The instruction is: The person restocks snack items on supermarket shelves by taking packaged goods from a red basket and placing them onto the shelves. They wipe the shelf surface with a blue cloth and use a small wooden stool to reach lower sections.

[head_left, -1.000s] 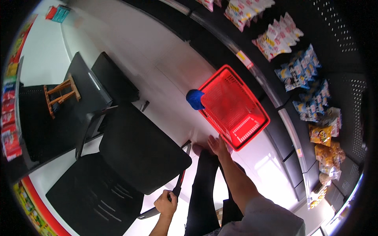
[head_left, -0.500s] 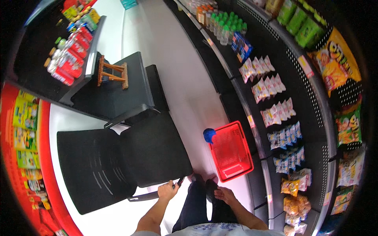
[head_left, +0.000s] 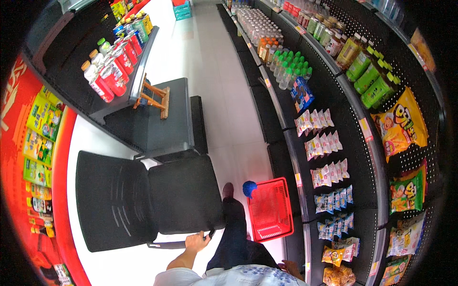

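At my lower left, my left hand (head_left: 196, 242) is closed on the front end of the armrest (head_left: 167, 245) of a black office chair (head_left: 186, 195). The chair's slotted mesh backrest (head_left: 114, 202) lies to the left of its seat. My right hand (head_left: 291, 268) hangs low by my right side, partly cut off by my shirt, near the shelf edge; its fingers are too indistinct to read. On the floor ahead of it sits a red plastic basket (head_left: 289, 205), with a fuzzy blue ball-shaped thing (head_left: 249, 188) at its far left corner.
Black shelving (head_left: 286, 128) on the right carries bottles, snack bags and small wrapped packs (head_left: 329, 174). A display rack with red cans (head_left: 114, 78) and a wooden folding stand (head_left: 157, 97) is at far left. My shoe (head_left: 228, 190) is beside the chair seat.
My leg has stepped forward beside the chair. My right hand has moved down and back toward my side. The view has shifted, showing more of the far aisle; my left hand stays on the armrest.
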